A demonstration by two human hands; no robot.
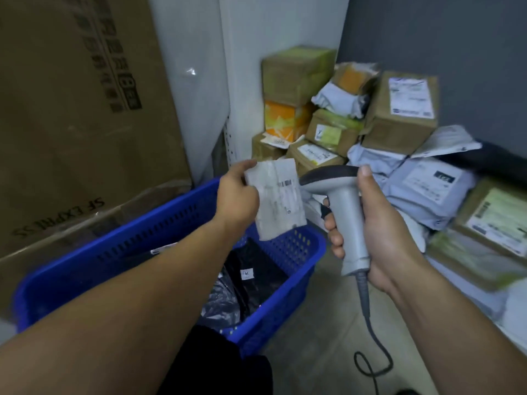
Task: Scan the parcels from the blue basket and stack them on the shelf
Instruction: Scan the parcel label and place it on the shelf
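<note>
Parcel (pixel 278 199) in our left hand (pixel 238 198), a small white packet with its label and barcode facing us, pinched at its left edge between thumb and fingers and held just above the far rim of the blue basket (pixel 159 232). Our right hand (pixel 379 223) is wrapped tight around the grip of a grey barcode scanner (pixel 340 201), thumb up along its back, and the scanner's dark head points toward nine o'clock, almost touching the packet's right edge. We see the scanner's coiled cable (pixel 370 346) hanging down toward six o'clock over the tiled floor (pixel 322 323).

The basket sits at seven o'clock from the packet; inside it lie dark plastic-wrapped parcels (pixel 251 277), one with a small white tag. At twelve to three o'clock a heap of stacked parcels (pixel 370 132) rises against the wall: brown cartons with labels, an orange-and-yellow box, grey poly mailers. We cannot tell what surface carries them. A big brown carton (pixel 79 115) printed "SF EXPRESS" fills the ten o'clock side, behind the basket
</note>
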